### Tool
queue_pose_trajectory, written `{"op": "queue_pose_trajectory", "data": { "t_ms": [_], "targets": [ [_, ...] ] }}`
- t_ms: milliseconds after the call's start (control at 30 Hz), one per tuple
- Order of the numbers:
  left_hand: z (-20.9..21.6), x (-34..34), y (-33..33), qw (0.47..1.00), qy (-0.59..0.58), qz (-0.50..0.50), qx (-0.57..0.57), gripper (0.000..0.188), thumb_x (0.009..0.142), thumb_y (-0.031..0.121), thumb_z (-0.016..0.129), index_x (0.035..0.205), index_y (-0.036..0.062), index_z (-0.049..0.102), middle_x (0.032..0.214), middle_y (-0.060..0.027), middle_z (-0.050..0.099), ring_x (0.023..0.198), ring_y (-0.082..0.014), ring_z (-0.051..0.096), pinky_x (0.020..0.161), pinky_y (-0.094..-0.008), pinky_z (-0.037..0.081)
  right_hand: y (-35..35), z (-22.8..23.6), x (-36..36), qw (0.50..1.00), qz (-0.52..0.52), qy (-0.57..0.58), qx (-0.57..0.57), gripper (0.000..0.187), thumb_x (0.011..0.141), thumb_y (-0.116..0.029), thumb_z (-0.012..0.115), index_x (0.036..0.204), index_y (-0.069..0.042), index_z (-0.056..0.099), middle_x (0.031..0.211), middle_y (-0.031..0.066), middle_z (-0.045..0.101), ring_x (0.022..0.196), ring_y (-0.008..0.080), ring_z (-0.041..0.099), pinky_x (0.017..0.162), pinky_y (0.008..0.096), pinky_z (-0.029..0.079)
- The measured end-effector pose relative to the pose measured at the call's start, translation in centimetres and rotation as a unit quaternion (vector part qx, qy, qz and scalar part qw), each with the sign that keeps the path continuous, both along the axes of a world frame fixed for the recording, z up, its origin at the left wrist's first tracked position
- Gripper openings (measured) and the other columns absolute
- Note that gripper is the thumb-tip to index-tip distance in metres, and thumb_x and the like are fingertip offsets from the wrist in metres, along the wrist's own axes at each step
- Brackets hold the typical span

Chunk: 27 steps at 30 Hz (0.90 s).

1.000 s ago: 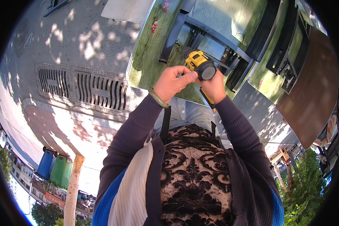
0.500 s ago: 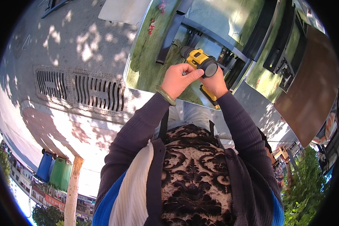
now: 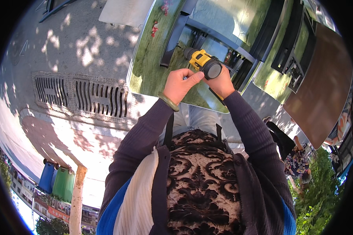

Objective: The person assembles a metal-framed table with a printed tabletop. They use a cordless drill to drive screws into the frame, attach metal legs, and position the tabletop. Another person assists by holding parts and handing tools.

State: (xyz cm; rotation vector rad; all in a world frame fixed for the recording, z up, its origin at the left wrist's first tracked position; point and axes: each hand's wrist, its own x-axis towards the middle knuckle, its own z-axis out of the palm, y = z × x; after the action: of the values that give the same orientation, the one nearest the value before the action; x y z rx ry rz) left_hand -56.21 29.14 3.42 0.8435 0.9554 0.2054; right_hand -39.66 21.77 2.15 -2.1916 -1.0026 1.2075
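My right hand grips the handle of a yellow and black cordless drill. The drill's chuck points to the far left, over a green wood-patterned board with red flower prints. Close beside the drill's rear end, my left hand is closed, thumb against bent fingers. A small greyish bit shows between them, too little to name. Dark metal frame bars lie on the board, past the drill. The drill's tip stands near one of these bars; whether it touches anything cannot be made out.
To the right are another green board with dark folding metal parts and a brown panel. Drain grates lie in the pavement at left. A person in dark trousers is at right. Blue and green bins stand lower left.
The drill and my right hand have shifted slightly left and turned a little, so less of the drill's base shows. My left hand stays closed beside it. A person has come into view at right.
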Motion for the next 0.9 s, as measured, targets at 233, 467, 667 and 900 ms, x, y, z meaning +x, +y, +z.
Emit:
{"op": "queue_pose_trajectory", "data": {
  "t_ms": [233, 467, 667, 900],
  "targets": [
    [0.0, -1.9, 0.2, 0.996, 0.023, 0.025, -0.078, 0.039, 0.086, 0.04, 0.067, 0.074, 0.0034, 0.059, 0.057, 0.0055, 0.043, 0.046, -0.0009, 0.035, 0.04, -0.0191, 0.022, 0.2, -0.1, -0.1, 1.0, 0.004, -0.017, -0.013, 0.036, 0.065, -0.002, 0.073, 0.099, -0.001, 0.061, 0.093, 0.0073, 0.067, 0.084, 0.0153, 0.063, 0.078, 0.0289, 0.05],
    [0.3, -3.0, -0.9, 0.984, -0.001, 0.095, -0.15, 0.041, 0.097, 0.039, 0.049, 0.078, 0.0033, 0.057, 0.062, 0.0032, 0.042, 0.045, -0.0031, 0.034, 0.039, -0.0183, 0.022, -0.3, -0.1, -0.2, 0.999, 0.016, -0.033, -0.014, 0.038, 0.07, -0.015, 0.072, 0.107, -0.011, 0.064, 0.096, 0.013, 0.068, 0.091, 0.0299, 0.065, 0.078, 0.0347, 0.05],
    [3.3, -3.3, -4.8, 0.985, -0.034, 0.111, -0.127, 0.031, 0.1, 0.03, 0.041, 0.092, 0.0021, 0.052, 0.069, -0.0016, 0.049, 0.049, -0.0057, 0.039, 0.039, -0.0183, 0.026, -0.8, 0.1, 0.8, 0.998, 0.042, -0.043, -0.037, 0.036, 0.071, -0.017, 0.067, 0.107, -0.011, 0.065, 0.095, 0.016, 0.067, 0.093, 0.0354, 0.063, 0.078, 0.0388, 0.05],
    [4.8, -4.6, -14.1, 0.893, -0.141, 0.242, -0.352, 0.018, 0.097, 0.019, 0.047, 0.097, 0.0023, 0.051, 0.089, -0.0093, 0.055, 0.063, -0.0128, 0.048, 0.044, -0.0214, 0.037, -7.7, 1.6, -0.5, 0.992, 0.019, -0.045, 0.118, 0.036, 0.07, -0.016, 0.069, 0.106, -0.012, 0.065, 0.09, 0.0184, 0.066, 0.089, 0.0371, 0.062, 0.075, 0.0425, 0.051]
  ]
}}
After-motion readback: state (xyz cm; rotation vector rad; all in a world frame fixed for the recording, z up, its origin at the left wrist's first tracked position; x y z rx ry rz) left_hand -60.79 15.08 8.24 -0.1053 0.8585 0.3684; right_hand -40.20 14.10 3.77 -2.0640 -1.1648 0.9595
